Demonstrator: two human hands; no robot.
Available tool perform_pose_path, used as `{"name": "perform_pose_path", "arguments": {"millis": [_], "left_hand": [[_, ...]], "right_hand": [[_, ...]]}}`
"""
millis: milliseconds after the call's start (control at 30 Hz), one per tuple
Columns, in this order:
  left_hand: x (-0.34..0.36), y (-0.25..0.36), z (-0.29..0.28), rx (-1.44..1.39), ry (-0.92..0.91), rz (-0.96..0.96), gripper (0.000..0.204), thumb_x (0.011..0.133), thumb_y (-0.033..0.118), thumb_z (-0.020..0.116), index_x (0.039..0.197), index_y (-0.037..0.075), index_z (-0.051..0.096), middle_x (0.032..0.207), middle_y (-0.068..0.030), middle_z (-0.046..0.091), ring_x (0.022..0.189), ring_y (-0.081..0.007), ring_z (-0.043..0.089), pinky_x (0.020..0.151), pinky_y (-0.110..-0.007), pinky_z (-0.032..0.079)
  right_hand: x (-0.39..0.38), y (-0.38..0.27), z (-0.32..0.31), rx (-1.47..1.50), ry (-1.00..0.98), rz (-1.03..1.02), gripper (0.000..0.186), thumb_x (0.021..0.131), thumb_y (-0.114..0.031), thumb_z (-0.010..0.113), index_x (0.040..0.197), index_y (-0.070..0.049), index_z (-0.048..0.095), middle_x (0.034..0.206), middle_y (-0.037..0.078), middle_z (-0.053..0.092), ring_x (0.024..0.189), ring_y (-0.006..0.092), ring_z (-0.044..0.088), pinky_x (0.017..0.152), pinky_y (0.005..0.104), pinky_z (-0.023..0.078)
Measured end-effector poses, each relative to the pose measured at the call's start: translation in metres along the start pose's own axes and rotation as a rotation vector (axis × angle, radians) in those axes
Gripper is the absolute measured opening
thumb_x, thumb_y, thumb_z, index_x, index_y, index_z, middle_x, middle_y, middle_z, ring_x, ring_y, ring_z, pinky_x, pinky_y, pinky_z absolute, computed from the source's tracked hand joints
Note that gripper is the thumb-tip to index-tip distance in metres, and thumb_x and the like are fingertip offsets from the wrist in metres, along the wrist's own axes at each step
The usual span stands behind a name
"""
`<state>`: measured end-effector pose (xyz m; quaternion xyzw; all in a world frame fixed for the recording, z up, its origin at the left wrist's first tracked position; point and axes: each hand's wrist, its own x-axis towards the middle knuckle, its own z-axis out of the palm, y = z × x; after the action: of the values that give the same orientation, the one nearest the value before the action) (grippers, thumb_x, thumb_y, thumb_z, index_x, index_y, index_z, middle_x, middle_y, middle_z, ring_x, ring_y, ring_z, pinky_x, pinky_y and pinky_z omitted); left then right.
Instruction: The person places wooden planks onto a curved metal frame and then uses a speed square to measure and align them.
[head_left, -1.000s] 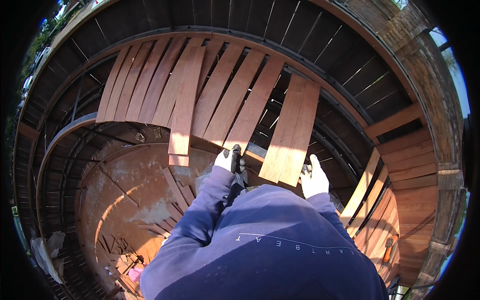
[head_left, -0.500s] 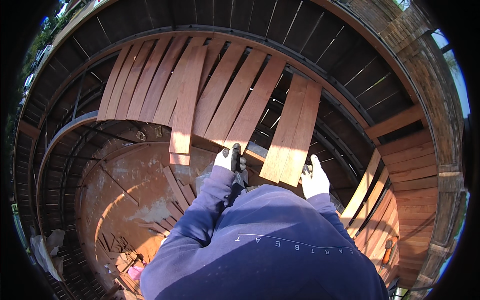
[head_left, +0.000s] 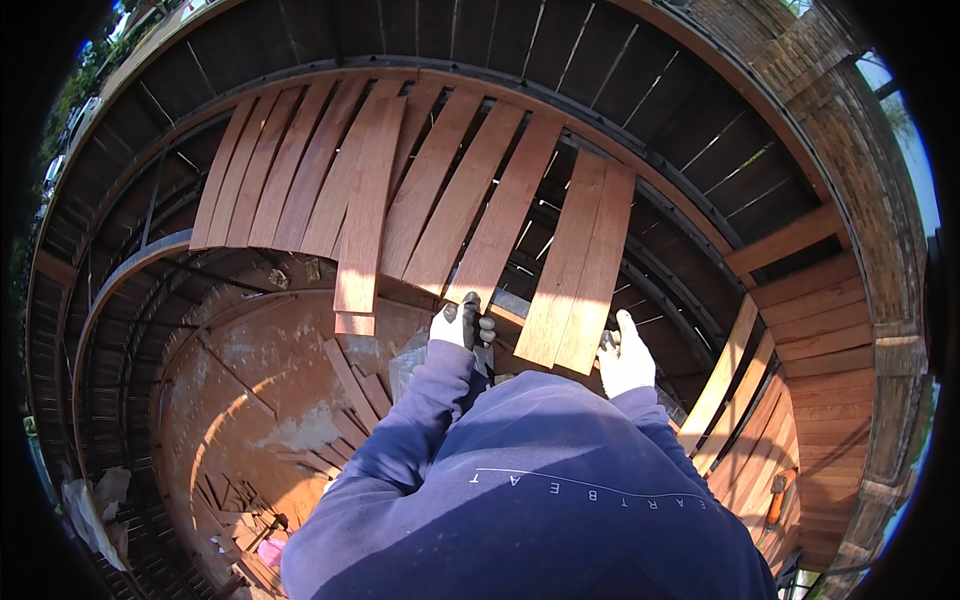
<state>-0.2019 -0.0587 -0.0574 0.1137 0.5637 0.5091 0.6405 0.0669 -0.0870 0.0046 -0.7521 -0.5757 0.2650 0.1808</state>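
Observation:
My left hand point(head_left: 462, 322), in a white glove with dark fingertips, is closed at the near end of a reddish-brown wooden plank point(head_left: 508, 205). The thumb lies at the plank's end, and the fingers curl below. To the right, a pair of planks point(head_left: 580, 260) lies edge to edge, with sunlight on their near ends. My right hand point(head_left: 627, 355), gloved alike, has its fingers curled by the pair's right edge, thumb pointing up. What those fingers hold, if anything, is hidden. Between the single plank and the pair, a gap shows the dark frame underneath.
More planks point(head_left: 270, 165) fan out to the left, one lying point(head_left: 367, 215) on top. The curved metal frame point(head_left: 145, 245) drops to a lower brown floor point(head_left: 300, 400) with scattered offcuts point(head_left: 245, 525). At right are fitted boards point(head_left: 820, 345) and an orange-handled tool point(head_left: 775, 500).
The view has shifted slightly. Both hands stay at nearly the same places by the planks, and the planks keep their arrangement.

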Motion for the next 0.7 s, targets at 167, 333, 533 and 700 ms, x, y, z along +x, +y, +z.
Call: {"name": "perform_pose_path", "arguments": {"millis": [167, 333, 533, 700], "left_hand": [[0.002, 0.001, -0.006, 0.003, -0.047, 0.019, 0.012, 0.093, 0.018, 0.054, 0.085, 0.009, 0.057, 0.063, -0.0117, 0.058, 0.047, -0.0208, 0.053, 0.043, -0.032, 0.044], [0.007, -0.005, -0.009, 0.006, -0.027, 0.018, 0.017, 0.092, 0.026, 0.056, 0.087, 0.01, 0.057, 0.064, -0.0121, 0.059, 0.047, -0.0217, 0.054, 0.044, -0.034, 0.045], [-0.004, 0.007, -0.007, 0.065, -0.036, -0.191, 0.034, 0.088, 0.042, 0.061, 0.083, 0.009, 0.058, 0.063, -0.0083, 0.059, 0.047, -0.0188, 0.054, 0.043, -0.031, 0.045], [-0.02, -0.017, 0.002, 0.439, -0.585, -0.009, 0.025, 0.092, 0.031, 0.059, 0.086, 0.008, 0.061, 0.073, -0.0032, 0.057, 0.06, -0.0114, 0.049, 0.049, -0.029, 0.041]], "right_hand": [[0.0, -0.004, -0.001, -0.036, -0.027, 0.038, 0.055, 0.084, -0.01, 0.062, 0.136, -0.007, 0.043, 0.103, 0.017, 0.064, 0.087, 0.0253, 0.064, 0.081, 0.0335, 0.05], [0.001, -0.001, 0.001, -0.039, -0.029, 0.007, 0.055, 0.084, -0.009, 0.061, 0.136, -0.007, 0.043, 0.106, 0.016, 0.063, 0.091, 0.0241, 0.063, 0.082, 0.0329, 0.05], [0.015, 0.043, 0.018, 0.284, -0.017, 0.005, 0.048, 0.088, -0.009, 0.058, 0.134, -0.003, 0.045, 0.112, 0.014, 0.061, 0.094, 0.0189, 0.061, 0.081, 0.0309, 0.05], [0.046, 0.016, 0.009, 0.533, -0.162, 0.094, 0.047, 0.089, -0.011, 0.058, 0.13, 0.007, 0.044, 0.111, 0.015, 0.061, 0.095, 0.0176, 0.06, 0.077, 0.0302, 0.05]]}}
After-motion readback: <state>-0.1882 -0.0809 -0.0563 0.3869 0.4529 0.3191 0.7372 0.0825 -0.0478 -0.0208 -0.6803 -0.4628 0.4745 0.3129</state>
